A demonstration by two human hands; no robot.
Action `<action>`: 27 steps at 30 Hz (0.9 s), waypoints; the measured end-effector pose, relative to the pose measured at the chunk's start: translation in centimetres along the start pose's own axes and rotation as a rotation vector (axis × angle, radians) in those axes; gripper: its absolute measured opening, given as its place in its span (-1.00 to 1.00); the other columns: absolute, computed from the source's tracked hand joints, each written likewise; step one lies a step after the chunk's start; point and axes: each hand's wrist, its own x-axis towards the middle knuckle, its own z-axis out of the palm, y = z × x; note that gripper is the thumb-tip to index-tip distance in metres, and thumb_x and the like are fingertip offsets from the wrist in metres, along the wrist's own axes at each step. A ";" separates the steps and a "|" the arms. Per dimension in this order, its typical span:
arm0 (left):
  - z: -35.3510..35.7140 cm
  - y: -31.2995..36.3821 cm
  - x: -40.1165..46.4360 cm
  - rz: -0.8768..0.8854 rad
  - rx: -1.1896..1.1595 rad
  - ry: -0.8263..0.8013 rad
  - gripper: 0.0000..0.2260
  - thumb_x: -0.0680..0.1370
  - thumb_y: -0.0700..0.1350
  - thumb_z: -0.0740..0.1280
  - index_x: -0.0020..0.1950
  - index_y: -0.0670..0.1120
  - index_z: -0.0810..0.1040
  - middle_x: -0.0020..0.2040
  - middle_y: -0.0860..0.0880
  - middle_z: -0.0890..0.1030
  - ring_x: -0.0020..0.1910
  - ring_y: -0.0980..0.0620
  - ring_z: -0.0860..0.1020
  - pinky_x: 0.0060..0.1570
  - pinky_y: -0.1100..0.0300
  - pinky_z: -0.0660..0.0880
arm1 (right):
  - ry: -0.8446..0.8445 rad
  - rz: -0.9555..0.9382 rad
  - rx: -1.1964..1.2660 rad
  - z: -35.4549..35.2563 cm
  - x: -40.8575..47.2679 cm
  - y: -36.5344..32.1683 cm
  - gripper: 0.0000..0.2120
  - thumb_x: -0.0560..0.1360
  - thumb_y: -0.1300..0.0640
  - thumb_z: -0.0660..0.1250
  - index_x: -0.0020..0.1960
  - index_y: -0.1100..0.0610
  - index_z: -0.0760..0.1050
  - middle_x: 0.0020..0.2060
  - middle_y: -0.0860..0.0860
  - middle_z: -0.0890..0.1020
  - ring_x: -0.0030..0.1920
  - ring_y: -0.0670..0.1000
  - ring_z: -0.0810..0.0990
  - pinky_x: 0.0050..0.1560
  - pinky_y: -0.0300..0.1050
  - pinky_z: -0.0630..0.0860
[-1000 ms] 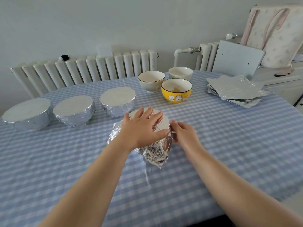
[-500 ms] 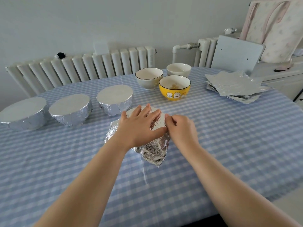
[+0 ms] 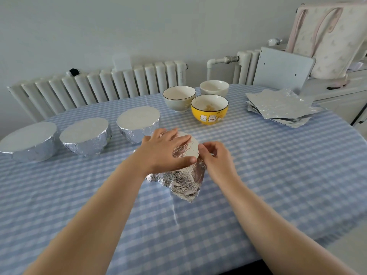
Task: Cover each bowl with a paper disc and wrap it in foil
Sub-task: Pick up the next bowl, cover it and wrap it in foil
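A bowl half wrapped in crumpled foil (image 3: pixel 183 180) stands mid-table with a white paper disc (image 3: pixel 190 148) on top. My left hand (image 3: pixel 165 150) lies flat on the disc, fingers straight, thumb against the foil. My right hand (image 3: pixel 215 158) pinches the foil edge at the bowl's right rim with curled fingers. A loose foil corner sticks out toward me. Three wrapped bowls, each topped by a disc, stand in a row at the left (image 3: pixel 29 141) (image 3: pixel 85 138) (image 3: pixel 138 123). Behind are three uncovered bowls: a yellow one (image 3: pixel 209 110) and two white ones (image 3: pixel 178 98) (image 3: pixel 214 88).
A stack of foil sheets (image 3: pixel 278 105) lies at the table's far right. The blue checked tablecloth (image 3: pixel 278 165) covers the table. A radiator (image 3: pixel 99 86) runs along the wall behind, and a grey board (image 3: pixel 282 70) and a bag (image 3: pixel 327 36) stand at the right.
My right hand has moved up from the bowl's side to its right rim, folding foil onto the disc. My left hand stays flat on top.
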 end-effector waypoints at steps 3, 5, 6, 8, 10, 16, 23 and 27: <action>0.8 -0.2 0.0 -0.025 -0.041 0.042 0.05 0.12 0.69 -0.26 0.56 0.32 -0.01 0.63 0.11 -0.04 0.59 -0.04 -0.13 0.49 -0.26 -0.06 | 0.013 0.022 0.028 0.6 0.0 0.0 -0.83 0.59 -0.02 0.32 0.04 0.08 0.51 -0.14 -0.14 0.58 -0.13 -0.16 0.54 -0.22 -0.29 0.37; 0.7 0.3 -0.1 -0.083 -0.049 0.050 0.00 0.17 0.65 -0.24 0.57 0.29 0.01 0.63 0.08 -0.04 0.59 -0.06 -0.10 0.48 -0.24 -0.02 | 0.009 0.027 0.023 0.8 0.6 -0.3 -0.84 0.58 -0.02 0.32 0.01 0.07 0.52 -0.15 -0.12 0.59 -0.14 -0.15 0.55 -0.21 -0.26 0.38; 0.8 0.6 -0.1 -0.119 -0.050 0.054 -0.01 0.20 0.65 -0.24 0.58 0.27 0.01 0.63 0.06 -0.04 0.59 -0.07 -0.10 0.47 -0.25 -0.01 | -0.002 0.028 0.022 0.9 1.0 -0.5 -0.84 0.58 -0.02 0.32 0.01 0.07 0.52 -0.15 -0.11 0.60 -0.14 -0.14 0.56 -0.21 -0.25 0.38; 0.8 1.3 -0.3 -0.198 -0.060 0.055 0.00 0.22 0.66 -0.25 0.58 0.24 0.02 0.63 0.02 -0.06 0.60 -0.09 -0.13 0.46 -0.30 -0.02 | -0.041 0.030 0.029 0.9 1.8 -1.0 -0.84 0.58 -0.01 0.32 -0.02 0.10 0.54 -0.19 -0.09 0.62 -0.20 -0.14 0.56 -0.23 -0.23 0.38; 0.9 1.7 -0.4 -0.250 -0.077 0.054 0.01 0.20 0.62 -0.25 0.59 0.21 0.02 0.63 -0.02 -0.08 0.60 -0.09 -0.18 0.46 -0.34 -0.06 | -0.070 0.052 0.066 1.0 2.5 -1.2 -0.84 0.57 0.01 0.35 -0.09 0.10 0.55 -0.27 -0.07 0.61 -0.28 -0.13 0.55 -0.24 -0.22 0.39; 0.0 1.3 -0.5 -0.209 -0.118 -0.045 -0.04 0.26 0.60 -0.06 0.60 0.22 -0.05 0.61 0.03 -0.25 0.59 -0.04 -0.25 0.44 -0.35 -0.16 | -0.046 0.110 0.261 1.3 2.3 -0.2 -0.82 0.55 0.01 0.39 -0.16 0.09 0.57 -0.28 -0.04 0.65 -0.26 -0.07 0.60 -0.17 -0.08 0.51; -0.4 0.6 -0.6 -0.180 -0.168 -0.088 0.04 0.17 0.61 0.10 0.59 0.26 -0.04 0.62 0.03 -0.24 0.59 -0.06 -0.25 0.47 -0.26 -0.18 | -0.008 0.153 0.360 1.9 1.1 0.6 -0.83 0.57 -0.01 0.36 -0.08 0.09 0.55 -0.20 0.01 0.69 -0.15 0.00 0.67 -0.02 0.03 0.60; -0.1 0.7 -0.6 -0.181 -0.133 -0.062 0.05 0.16 0.63 0.06 0.59 0.24 -0.04 0.62 0.01 -0.20 0.59 -0.07 -0.22 0.47 -0.26 -0.15 | -0.004 0.170 0.340 2.0 0.9 0.8 -0.76 0.56 -0.04 0.36 -0.09 0.14 0.56 -0.23 0.02 0.68 -0.19 0.00 0.66 -0.03 0.05 0.59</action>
